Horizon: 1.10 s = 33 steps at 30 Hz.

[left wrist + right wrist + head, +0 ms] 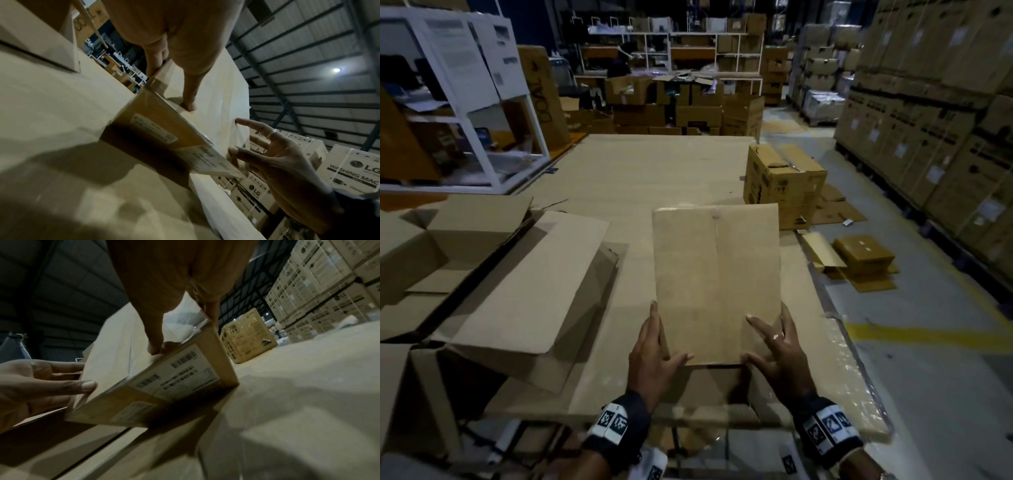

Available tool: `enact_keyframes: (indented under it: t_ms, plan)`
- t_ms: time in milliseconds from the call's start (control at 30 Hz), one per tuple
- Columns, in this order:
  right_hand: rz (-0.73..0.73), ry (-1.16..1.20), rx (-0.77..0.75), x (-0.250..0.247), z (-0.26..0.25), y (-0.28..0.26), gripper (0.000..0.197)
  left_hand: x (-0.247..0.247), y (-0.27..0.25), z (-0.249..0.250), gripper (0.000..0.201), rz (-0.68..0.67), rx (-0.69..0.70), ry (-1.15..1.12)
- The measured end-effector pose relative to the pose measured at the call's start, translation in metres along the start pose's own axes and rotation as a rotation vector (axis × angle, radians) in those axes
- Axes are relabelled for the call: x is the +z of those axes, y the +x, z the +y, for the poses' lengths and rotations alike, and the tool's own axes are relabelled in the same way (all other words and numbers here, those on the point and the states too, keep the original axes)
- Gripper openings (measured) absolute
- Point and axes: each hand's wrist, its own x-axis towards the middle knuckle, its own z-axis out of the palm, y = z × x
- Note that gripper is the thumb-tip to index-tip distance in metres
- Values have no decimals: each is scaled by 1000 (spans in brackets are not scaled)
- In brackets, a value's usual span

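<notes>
Near: left hand (650,356) at box's 7 o'clock corner, thumb on top, fingers down side, pinching. right hand (780,353) at 5 o'clock, fingers spread flat, steadying rather than clamping. box (717,281) at 12 o'clock, near end seemingly lifted off cardboard sheet (647,171), labelled end facing wearer. Probably two-handed for squaring. Far: open carton (780,181) at 2 o'clock.

Big cardboard sheet (654,171) covers the bench. Open carton (424,246) at left w/ a folded carton (527,294) leaning beside it. Right side: torn-top carton (780,181) stands on the floor, small flat box (863,253) nearer, on loose cardboard. Far right, stacked LG cartons (928,120). White rack (465,113) back left, yellow floor line (928,334) nearby.
</notes>
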Motion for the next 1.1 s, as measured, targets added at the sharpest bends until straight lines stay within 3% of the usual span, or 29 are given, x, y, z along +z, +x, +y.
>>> enact_keyframes:
  t_ms: [133,233,300,400,500,667,833,900,967,1033,1100]
  plan:
    - [49,30,207,13,1,-27,77,13,-18,-14,112,21,-41,-35]
    - [25,127,322,17,1,-39,64,17,-22,-24,97,0,-104,-84]
    - [-12,190,396,14,-4,-42,71,16,-22,-30,92,-34,-127,-111]
    - [5,229,365,11,-12,-45,65,15,-20,-32,83,-57,-98,-90]
    - [32,197,321,7,-19,-47,80,8,-15,-28,76,-58,-68,-66]
    - [198,119,150,-16,-37,-24,63,-13,-6,5,96,-5,-44,-115]
    - [329,255,39,-68,-78,34,62,-54,22,63,104,139,187,-172]
    - [316,242,-2,-84,-86,54,61,-70,38,81,96,157,265,-182]
    - [255,194,-7,-98,-88,72,54,-85,51,93,76,125,311,-78]
    - [129,108,44,-106,-86,88,47,-96,61,98,63,21,271,6]
    - [26,66,115,-109,-84,98,53,-97,67,99,61,-48,212,48]
